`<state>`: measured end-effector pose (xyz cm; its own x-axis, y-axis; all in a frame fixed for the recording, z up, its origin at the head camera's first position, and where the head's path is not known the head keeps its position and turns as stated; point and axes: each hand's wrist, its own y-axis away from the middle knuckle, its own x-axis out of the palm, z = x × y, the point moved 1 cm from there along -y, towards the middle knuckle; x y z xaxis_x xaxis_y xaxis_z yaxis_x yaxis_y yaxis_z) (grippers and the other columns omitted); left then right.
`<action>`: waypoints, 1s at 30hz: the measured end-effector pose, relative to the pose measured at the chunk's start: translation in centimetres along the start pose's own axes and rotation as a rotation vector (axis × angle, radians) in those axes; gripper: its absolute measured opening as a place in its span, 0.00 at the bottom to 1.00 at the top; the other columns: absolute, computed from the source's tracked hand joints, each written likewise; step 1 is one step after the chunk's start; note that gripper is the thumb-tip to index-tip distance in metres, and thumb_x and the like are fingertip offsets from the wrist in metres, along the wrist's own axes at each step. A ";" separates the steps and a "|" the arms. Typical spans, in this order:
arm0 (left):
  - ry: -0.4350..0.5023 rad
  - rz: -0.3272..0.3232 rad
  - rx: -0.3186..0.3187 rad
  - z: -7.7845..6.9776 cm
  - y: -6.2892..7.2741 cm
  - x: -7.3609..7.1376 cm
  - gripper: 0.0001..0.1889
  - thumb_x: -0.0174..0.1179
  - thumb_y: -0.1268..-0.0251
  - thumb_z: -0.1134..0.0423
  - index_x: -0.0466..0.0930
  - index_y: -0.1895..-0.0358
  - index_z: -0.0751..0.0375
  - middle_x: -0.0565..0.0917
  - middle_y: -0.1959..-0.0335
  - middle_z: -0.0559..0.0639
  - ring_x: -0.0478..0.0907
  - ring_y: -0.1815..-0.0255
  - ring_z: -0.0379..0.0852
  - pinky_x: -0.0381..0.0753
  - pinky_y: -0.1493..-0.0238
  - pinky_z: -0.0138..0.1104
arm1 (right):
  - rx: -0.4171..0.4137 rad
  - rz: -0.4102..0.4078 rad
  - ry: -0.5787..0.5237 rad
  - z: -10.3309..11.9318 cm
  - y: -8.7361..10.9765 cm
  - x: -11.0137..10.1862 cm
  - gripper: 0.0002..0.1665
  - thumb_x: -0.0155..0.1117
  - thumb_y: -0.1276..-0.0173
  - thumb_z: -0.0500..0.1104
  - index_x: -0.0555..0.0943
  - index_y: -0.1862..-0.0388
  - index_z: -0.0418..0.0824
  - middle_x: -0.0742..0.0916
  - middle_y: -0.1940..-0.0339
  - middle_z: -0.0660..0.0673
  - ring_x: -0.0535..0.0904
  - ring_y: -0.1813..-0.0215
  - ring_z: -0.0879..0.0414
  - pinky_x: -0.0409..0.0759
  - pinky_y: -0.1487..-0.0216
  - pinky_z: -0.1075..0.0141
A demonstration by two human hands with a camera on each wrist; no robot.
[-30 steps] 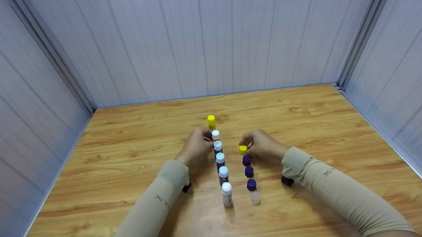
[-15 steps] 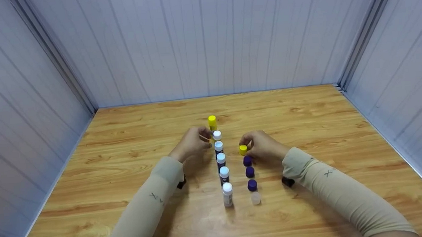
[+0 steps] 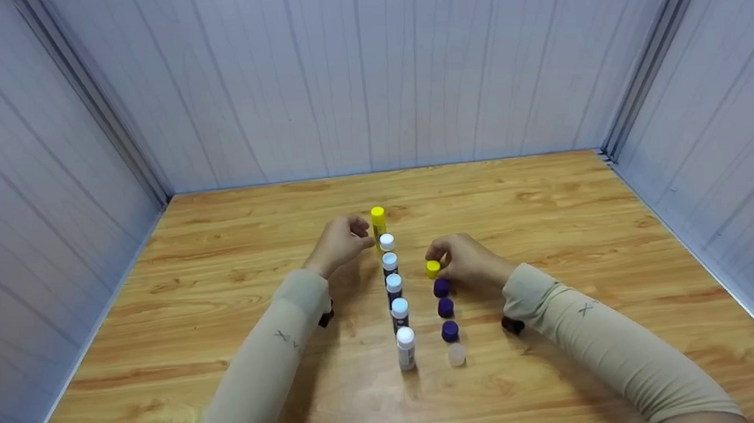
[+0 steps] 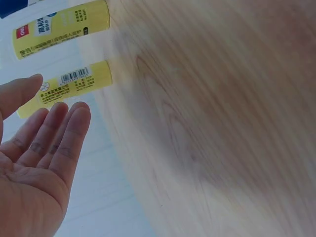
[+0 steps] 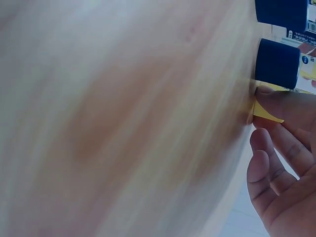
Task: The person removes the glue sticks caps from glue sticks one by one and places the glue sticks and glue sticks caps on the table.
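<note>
A row of glue sticks stands upright on the table, the farthest a yellow glue stick (image 3: 378, 218) with its cap on. My left hand (image 3: 339, 244) is just left of that stick, fingers loosely extended. In the left wrist view, its thumb and fingertips overlap the yellow barrel (image 4: 79, 84), with a gap between them. Behind the row's front, a white-topped glue stick (image 3: 387, 242) has a yellow body. My right hand (image 3: 466, 258) pinches a yellow cap (image 3: 433, 269) between thumb and index finger at the table surface. Beside it sits a dark blue cap (image 5: 277, 62).
Nearer me, several white-topped glue sticks continue the row, ending with a white one (image 3: 406, 349). A parallel line of caps runs to their right: dark blue caps (image 3: 450, 331) and a translucent cap (image 3: 457, 354). Panel walls (image 3: 367, 73) enclose the wooden table (image 3: 218, 222).
My left hand has drawn away from the yellow-bodied, white-topped glue stick and moved forward toward the capped yellow one. My right hand keeps its pinch on the yellow cap, nearly still.
</note>
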<state>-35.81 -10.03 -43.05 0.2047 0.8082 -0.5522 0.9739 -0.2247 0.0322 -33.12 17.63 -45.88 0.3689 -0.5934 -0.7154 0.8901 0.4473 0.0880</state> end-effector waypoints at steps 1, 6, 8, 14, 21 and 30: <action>0.005 -0.002 -0.013 0.0 -0.2 0.1 0.21 0.70 0.25 0.65 0.80 0.35 0.73 0.84 0.41 0.63 0.81 0.41 0.57 0.86 0.39 0.46 | 0.004 0.001 -0.004 0.0 0.0 0.0 0.17 0.72 0.32 0.26 0.87 0.45 0.37 0.90 0.50 0.39 0.87 0.53 0.51 0.88 0.49 0.60; 0.017 -0.025 -0.039 -0.1 -1.0 0.5 0.26 0.72 0.26 0.64 0.77 0.31 0.71 0.83 0.35 0.65 0.80 0.34 0.60 0.85 0.33 0.47 | 0.002 -0.002 -0.005 0.1 0.3 -0.4 0.21 0.74 0.33 0.27 0.86 0.41 0.34 0.90 0.47 0.37 0.88 0.53 0.49 0.90 0.48 0.59; 0.031 -0.033 -0.038 0.0 -1.2 0.6 0.27 0.72 0.26 0.64 0.77 0.30 0.71 0.82 0.34 0.66 0.80 0.32 0.61 0.85 0.31 0.48 | -0.009 -0.005 0.011 0.3 0.4 -0.6 0.24 0.74 0.33 0.27 0.85 0.39 0.32 0.90 0.46 0.36 0.88 0.52 0.48 0.90 0.47 0.57; 0.108 -0.025 -0.035 0.4 -1.7 1.0 0.23 0.69 0.25 0.70 0.78 0.31 0.69 0.83 0.36 0.63 0.80 0.33 0.59 0.83 0.29 0.47 | -0.045 -0.024 0.059 1.0 1.3 -1.2 0.29 0.77 0.35 0.27 0.83 0.34 0.31 0.89 0.41 0.34 0.86 0.48 0.44 0.89 0.45 0.52; 0.186 -0.006 -0.038 0.7 -2.1 1.7 0.20 0.67 0.24 0.73 0.80 0.32 0.68 0.84 0.39 0.59 0.80 0.35 0.56 0.80 0.27 0.47 | -0.105 -0.082 0.087 1.6 2.5 -1.7 0.31 0.73 0.34 0.24 0.81 0.32 0.30 0.88 0.41 0.31 0.86 0.45 0.39 0.88 0.41 0.47; 0.277 -0.020 -0.075 0.9 -2.4 2.2 0.17 0.65 0.24 0.75 0.82 0.36 0.68 0.86 0.40 0.60 0.80 0.35 0.55 0.79 0.25 0.45 | -0.116 -0.131 0.074 1.3 3.2 -2.3 0.31 0.72 0.32 0.24 0.80 0.30 0.30 0.88 0.41 0.29 0.85 0.45 0.40 0.88 0.42 0.48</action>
<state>-37.77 -8.18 -45.09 0.1943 0.9322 -0.3053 0.9804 -0.1748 0.0904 -30.82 19.54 -43.02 0.2275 -0.6030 -0.7646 0.8909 0.4458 -0.0865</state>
